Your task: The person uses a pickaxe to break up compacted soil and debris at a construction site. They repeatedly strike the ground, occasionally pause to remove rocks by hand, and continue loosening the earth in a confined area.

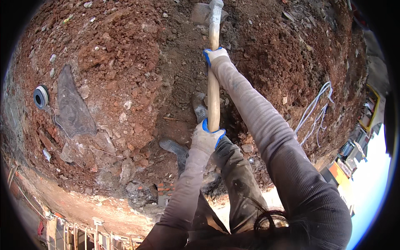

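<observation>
Gloves on, both hands locked round one long wooden handle (pixel 213 98) that runs straight up the middle of the view. Left hand (pixel 206 137) is wrapped tight at the near end, white glove with a blue cuff, just above the dark trouser leg (pixel 239 183). Right hand (pixel 214 56) grips further up, same kind of glove, grey ribbed sleeve (pixel 271 137) stretched out long behind it. Up at the far end, the tool's pale head (pixel 207 12) sits among the soil at the top edge; its exact shape is hard to make out from here.

Red-brown earth (pixel 125 54) all round, lumpy, scattered with small pale stones. Darker, looser dirt lies along the handle's line. A grey shoe (pixel 199 106) shows right beside the handle, a second one (pixel 175 150) lower and to the left. Off to the left, a flat grey slab (pixel 73 106) lies in the soil, and just beside it a small round spool (pixel 41 96) with a thin line trailing away. Over on the right, white cords (pixel 314 110) lie looped across the dirt.
</observation>
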A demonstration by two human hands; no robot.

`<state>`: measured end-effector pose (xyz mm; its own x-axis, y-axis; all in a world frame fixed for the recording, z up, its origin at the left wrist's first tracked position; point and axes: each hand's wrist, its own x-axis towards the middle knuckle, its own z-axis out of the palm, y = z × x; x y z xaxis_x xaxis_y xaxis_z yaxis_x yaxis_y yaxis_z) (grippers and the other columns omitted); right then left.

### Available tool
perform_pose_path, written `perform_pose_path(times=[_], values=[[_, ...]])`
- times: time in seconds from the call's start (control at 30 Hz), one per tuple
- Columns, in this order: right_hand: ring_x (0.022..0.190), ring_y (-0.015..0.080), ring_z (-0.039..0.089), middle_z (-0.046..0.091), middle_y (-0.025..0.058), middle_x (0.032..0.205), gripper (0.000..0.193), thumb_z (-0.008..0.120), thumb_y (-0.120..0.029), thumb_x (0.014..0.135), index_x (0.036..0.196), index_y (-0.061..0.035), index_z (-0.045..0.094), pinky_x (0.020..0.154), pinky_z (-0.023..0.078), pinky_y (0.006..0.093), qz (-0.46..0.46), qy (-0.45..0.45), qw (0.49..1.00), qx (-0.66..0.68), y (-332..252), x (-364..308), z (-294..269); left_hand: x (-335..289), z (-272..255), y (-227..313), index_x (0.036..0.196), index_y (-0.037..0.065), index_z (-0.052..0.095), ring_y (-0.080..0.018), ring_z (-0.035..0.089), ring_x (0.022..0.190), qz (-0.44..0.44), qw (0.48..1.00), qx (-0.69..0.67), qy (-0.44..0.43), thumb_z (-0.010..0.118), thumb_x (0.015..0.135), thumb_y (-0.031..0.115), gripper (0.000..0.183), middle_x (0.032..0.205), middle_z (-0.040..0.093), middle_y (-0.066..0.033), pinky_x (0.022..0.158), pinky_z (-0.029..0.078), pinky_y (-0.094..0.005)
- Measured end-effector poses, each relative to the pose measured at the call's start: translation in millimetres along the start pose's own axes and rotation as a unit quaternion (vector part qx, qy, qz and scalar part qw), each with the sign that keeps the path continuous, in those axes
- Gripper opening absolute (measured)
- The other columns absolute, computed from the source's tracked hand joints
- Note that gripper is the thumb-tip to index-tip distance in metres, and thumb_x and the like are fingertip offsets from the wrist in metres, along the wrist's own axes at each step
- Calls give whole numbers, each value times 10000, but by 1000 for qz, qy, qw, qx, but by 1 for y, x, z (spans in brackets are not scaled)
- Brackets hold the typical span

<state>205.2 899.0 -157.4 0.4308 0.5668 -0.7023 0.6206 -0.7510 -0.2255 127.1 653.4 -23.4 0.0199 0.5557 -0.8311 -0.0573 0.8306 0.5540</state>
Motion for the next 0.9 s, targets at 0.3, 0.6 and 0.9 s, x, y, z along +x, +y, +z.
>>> perform_pose_path(times=[0.3,0.6,0.9], values=[[662,289,670,655,169,761,380,684,-316,825,1012,11,634,599,562,448,-49,-248,962,100,-87,85,-96,38,41,249,918,39,620,-139,613,551,-162,930,-281,-170,809,759,184,287,701,611,-40,470,521,-270],[508,273,604,627,137,673,246,668,-246,850,900,-17,594,558,562,448,-58,-235,955,173,-34,79,-76,7,47,134,892,44,589,-158,594,514,-116,951,-233,-168,802,776,196,286,661,584,-36,460,516,-288],[668,244,665,671,122,785,358,700,-258,791,1018,13,642,660,553,401,-19,-81,981,176,34,-46,28,-22,-31,-60,933,40,608,-92,528,486,-1,989,-136,-62,796,752,113,271,665,593,-20,418,450,-255]])
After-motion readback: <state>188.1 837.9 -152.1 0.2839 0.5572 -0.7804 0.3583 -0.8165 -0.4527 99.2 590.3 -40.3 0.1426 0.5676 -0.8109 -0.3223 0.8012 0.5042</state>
